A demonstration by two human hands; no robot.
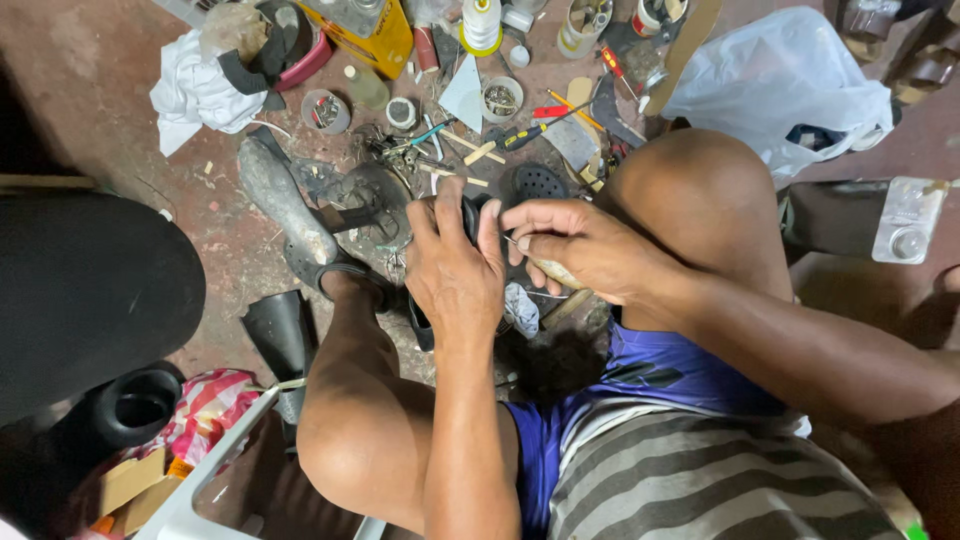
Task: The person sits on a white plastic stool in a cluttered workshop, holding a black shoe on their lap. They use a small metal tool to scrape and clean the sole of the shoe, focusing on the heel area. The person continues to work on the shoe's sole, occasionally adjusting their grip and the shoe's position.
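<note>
Sitting on a stained reddish concrete floor (100,90) strewn with tools, a person works between the knees. Small round tins (502,98) nearby hold metal bits. The left hand (455,270) clasps a black rubber shoe (470,215); the right hand (570,245) pinches a wooden-handled awl (552,270) against it.

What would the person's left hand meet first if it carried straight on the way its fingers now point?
Probably the grey metal shoe last just beyond the left hand, then the scattered tools; depth is hard to judge from above.
</note>
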